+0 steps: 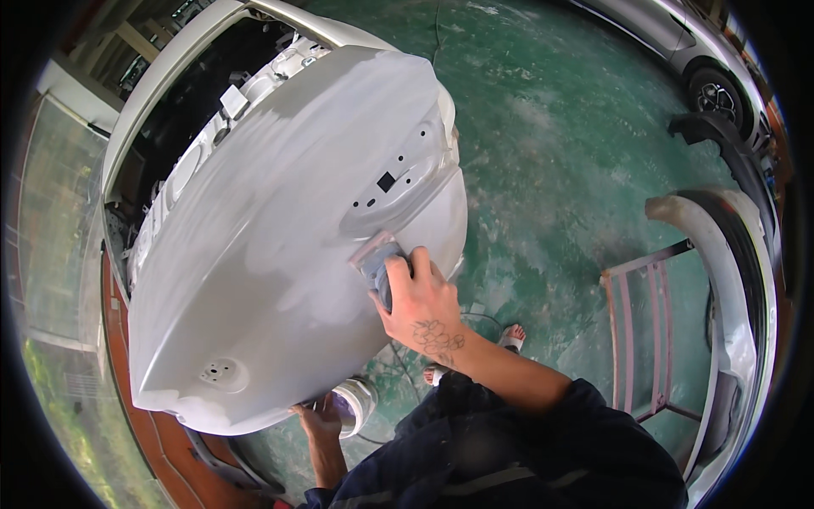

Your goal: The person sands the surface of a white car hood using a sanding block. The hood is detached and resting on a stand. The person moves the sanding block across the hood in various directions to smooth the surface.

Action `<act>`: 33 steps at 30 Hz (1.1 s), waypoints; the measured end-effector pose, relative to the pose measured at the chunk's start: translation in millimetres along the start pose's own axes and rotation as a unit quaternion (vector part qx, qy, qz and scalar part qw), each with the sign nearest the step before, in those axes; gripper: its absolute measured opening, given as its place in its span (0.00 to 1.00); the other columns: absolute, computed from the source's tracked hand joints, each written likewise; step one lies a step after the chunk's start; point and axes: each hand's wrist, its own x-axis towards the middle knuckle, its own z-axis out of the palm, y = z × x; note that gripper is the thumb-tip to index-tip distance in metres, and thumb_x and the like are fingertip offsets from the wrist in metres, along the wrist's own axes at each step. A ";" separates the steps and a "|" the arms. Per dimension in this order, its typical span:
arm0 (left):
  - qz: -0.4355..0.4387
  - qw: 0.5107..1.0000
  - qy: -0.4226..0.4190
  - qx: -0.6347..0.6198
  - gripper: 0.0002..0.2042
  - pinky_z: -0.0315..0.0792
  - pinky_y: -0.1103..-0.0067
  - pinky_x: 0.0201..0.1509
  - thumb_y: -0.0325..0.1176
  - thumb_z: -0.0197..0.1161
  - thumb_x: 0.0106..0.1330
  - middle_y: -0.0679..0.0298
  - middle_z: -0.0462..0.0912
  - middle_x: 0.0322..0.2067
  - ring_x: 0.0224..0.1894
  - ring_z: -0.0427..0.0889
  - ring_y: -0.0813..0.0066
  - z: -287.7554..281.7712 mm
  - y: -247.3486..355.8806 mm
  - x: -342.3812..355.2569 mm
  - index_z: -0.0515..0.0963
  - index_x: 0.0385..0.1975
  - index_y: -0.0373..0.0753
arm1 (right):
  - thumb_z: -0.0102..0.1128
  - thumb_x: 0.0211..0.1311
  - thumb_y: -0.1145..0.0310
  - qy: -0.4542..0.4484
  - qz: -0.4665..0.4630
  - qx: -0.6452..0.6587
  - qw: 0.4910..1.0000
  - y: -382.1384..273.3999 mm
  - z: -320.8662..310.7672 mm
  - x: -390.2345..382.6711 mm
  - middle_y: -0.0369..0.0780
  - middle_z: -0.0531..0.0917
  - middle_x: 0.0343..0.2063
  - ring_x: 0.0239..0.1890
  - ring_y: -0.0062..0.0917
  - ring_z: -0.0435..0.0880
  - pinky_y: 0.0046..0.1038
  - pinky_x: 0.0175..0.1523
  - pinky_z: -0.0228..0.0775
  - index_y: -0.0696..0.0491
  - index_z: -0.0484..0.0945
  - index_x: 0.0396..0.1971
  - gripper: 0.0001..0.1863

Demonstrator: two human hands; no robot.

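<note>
A broad grey-and-white car body panel (pixel 280 195) fills the left and middle of the view. Its surface is patchy and dull, with a recess holding a square hole and several small round ones. My right hand (pixel 420 297) is closed round a grey sanding block (pixel 377 267) with a pinkish sheet at its far edge. The block lies flat on the panel, just below the recess. At the panel's near edge my left hand (pixel 317 420) grips the rim, its fingers partly hidden. Right beside that hand is a white bucket (pixel 363 405).
A white car frame (pixel 140 127) with a dark opening stands behind the panel. On the right, a curved bumper-like part (pixel 738 331) is by a metal stand (pixel 610 339). A silver car (pixel 653 30) is at the far right. A cable (pixel 403 365) lies on the green floor (pixel 543 170).
</note>
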 end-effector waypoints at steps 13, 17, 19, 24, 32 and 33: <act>-0.004 1.000 -0.016 0.027 0.47 0.76 0.66 0.61 0.78 0.46 0.71 0.51 0.76 0.64 0.56 0.80 0.57 -0.2 -6.1 -15.2 0.64 0.73 0.39 | 0.79 0.52 0.66 0.029 0.028 -0.055 0.998 25.2 -12.3 4.9 0.49 0.73 0.44 0.38 0.51 0.85 0.48 0.36 0.81 0.54 0.69 0.51 0.31; -0.013 1.000 0.003 0.009 0.42 0.78 0.69 0.57 0.76 0.44 0.73 0.58 0.77 0.63 0.60 0.80 0.60 8.9 -4.3 -20.8 0.67 0.71 0.44 | 0.79 0.52 0.66 0.066 0.066 -0.084 0.992 46.4 -17.6 12.5 0.49 0.73 0.43 0.38 0.50 0.85 0.49 0.36 0.81 0.54 0.69 0.51 0.30; 0.005 1.000 -0.022 0.010 0.45 0.76 0.67 0.61 0.77 0.46 0.71 0.54 0.75 0.65 0.60 0.80 0.57 -0.6 -8.8 -12.7 0.64 0.73 0.41 | 0.79 0.53 0.66 0.048 0.051 -0.080 0.994 37.2 -18.2 10.7 0.49 0.73 0.43 0.38 0.50 0.85 0.49 0.37 0.82 0.54 0.69 0.50 0.29; 0.008 1.000 -0.029 -0.002 0.49 0.75 0.62 0.68 0.77 0.49 0.70 0.49 0.73 0.65 0.62 0.78 0.51 -13.0 -8.4 -3.6 0.60 0.74 0.35 | 0.79 0.52 0.65 0.029 0.013 -0.059 0.998 22.0 -13.4 3.1 0.49 0.73 0.43 0.38 0.51 0.85 0.48 0.37 0.82 0.54 0.70 0.49 0.29; 0.031 0.998 -0.049 -0.016 0.46 0.79 0.64 0.65 0.75 0.48 0.71 0.53 0.73 0.64 0.62 0.79 0.54 -13.8 -12.3 6.3 0.62 0.72 0.36 | 0.78 0.54 0.65 0.103 0.059 -0.036 0.992 36.2 -17.2 17.1 0.50 0.73 0.44 0.38 0.54 0.84 0.50 0.38 0.81 0.53 0.69 0.49 0.28; 0.028 0.998 -0.049 -0.010 0.45 0.78 0.67 0.62 0.75 0.47 0.72 0.55 0.75 0.64 0.61 0.80 0.56 -12.0 -11.6 8.2 0.64 0.72 0.38 | 0.78 0.54 0.64 0.079 0.032 -0.013 0.996 21.7 -10.8 5.7 0.50 0.73 0.44 0.38 0.53 0.84 0.49 0.38 0.81 0.54 0.70 0.51 0.29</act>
